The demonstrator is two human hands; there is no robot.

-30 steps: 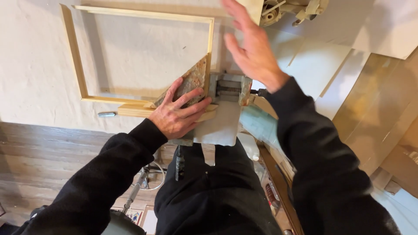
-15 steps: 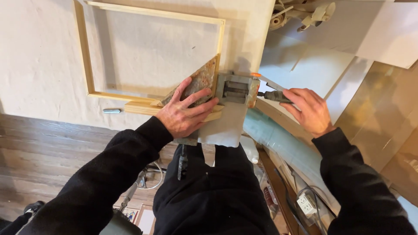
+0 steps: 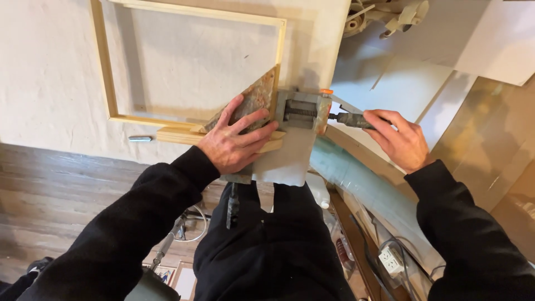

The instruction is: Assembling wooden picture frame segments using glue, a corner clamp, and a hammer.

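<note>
Frame corner sits seated in the corner clamp, left hand flat, fingers spread (gripping nothing), right hand fingers closed on the screw handle, tightening apparently unfinished.

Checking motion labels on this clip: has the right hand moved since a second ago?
Yes. The right hand has come down from above the wooden frame to the right side of the corner clamp, gripping its screw handle.

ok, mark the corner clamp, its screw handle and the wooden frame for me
corner clamp (image 3: 301, 112), head view, on the metal body around the threaded screw.
screw handle (image 3: 350, 119), head view, on the dark shaft just ahead of the right hand's fingers.
wooden frame (image 3: 103, 72), head view, on the left rail.
</note>
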